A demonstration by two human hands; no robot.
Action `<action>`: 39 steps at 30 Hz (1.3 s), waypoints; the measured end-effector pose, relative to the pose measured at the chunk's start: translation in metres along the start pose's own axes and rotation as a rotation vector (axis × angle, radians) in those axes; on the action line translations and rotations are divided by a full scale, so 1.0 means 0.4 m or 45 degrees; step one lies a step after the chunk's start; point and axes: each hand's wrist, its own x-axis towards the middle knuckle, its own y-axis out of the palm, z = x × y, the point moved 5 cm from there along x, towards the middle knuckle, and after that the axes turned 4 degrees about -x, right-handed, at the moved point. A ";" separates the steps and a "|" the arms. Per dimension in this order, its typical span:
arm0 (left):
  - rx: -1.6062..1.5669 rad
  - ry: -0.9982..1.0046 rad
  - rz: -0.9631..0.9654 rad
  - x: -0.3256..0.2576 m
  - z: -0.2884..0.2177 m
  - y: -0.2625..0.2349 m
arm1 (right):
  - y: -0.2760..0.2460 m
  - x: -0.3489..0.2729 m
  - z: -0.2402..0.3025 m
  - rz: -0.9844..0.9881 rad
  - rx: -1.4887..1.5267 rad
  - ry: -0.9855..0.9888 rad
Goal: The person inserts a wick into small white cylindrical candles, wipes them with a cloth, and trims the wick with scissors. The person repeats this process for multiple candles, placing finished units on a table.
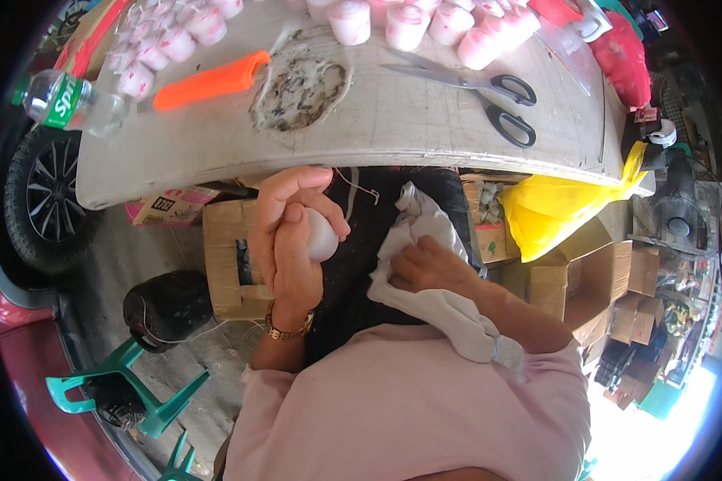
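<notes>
My left hand is closed around a smooth white candle, held up just off the near edge of the table. A thin white wick trails out beyond my fingers; where it joins the candle is hidden. Over my lap, my right hand grips a crumpled white cloth. One end of the cloth hangs over my right forearm. The two hands are apart, and the cloth does not touch the candle.
On the table are black-handled scissors, an orange sleeve-like piece, a dark-stained patch and several pink-and-white candles. A plastic bottle is at left. A yellow bag and cardboard box are at right.
</notes>
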 end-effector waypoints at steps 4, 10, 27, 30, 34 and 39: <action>-0.102 -0.150 -0.055 -0.017 -0.010 -0.012 | -0.130 -0.033 -0.007 -0.346 -0.117 0.096; -0.400 -0.234 -0.162 -0.026 -0.019 -0.018 | -0.195 -0.006 0.057 -0.033 0.628 -0.346; 0.003 -0.383 0.215 -0.051 -0.009 0.052 | -0.261 -0.041 -0.272 -0.716 -0.494 0.757; 0.026 -0.398 0.186 -0.056 0.013 0.051 | -0.222 -0.061 -0.230 -0.574 -0.538 0.758; 0.165 -0.300 0.316 -0.056 0.025 0.071 | -0.234 -0.072 -0.208 -0.551 -0.542 0.705; 0.325 -0.240 0.187 -0.042 0.037 0.096 | -0.279 -0.140 -0.212 -1.455 0.562 0.997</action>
